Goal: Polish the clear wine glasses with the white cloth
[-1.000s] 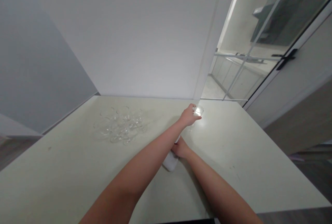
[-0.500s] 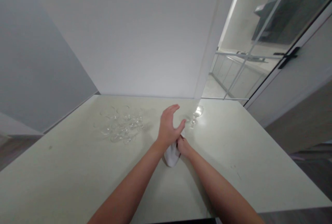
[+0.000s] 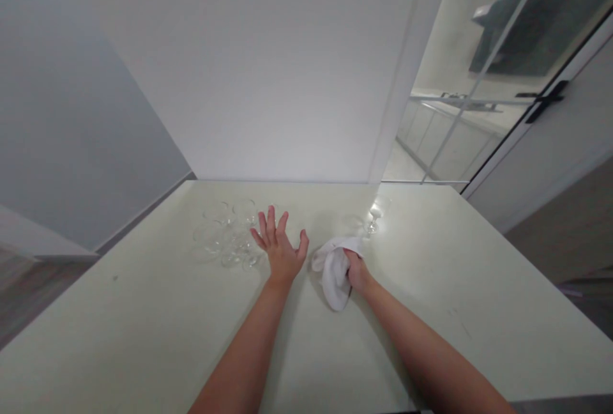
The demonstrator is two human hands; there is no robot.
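Observation:
My left hand [image 3: 283, 253] is empty, its fingers spread apart, just right of a cluster of clear stemmed glasses [image 3: 230, 238]. It hides part of that cluster. A white cloth [image 3: 334, 273] hangs bunched from my right hand [image 3: 357, 268], whose fingers are closed on it. Beyond the cloth, a single clear stemmed glass [image 3: 374, 217] stands apart from the others, near the back of the table. Glare blurs its upper part.
The pale table [image 3: 138, 324] meets a white panel [image 3: 278, 82] along its far edge. A grey wall [image 3: 96, 114] rises at the left. To the right is a glass-paned partition [image 3: 460, 107] with a white door [image 3: 550, 139] and its black handle [image 3: 546, 102].
My left hand has moved left, away from the cloth and toward the clustered glasses, spreading its fingers. My right hand still grips the cloth, now more fully in sight. The view has shifted slightly.

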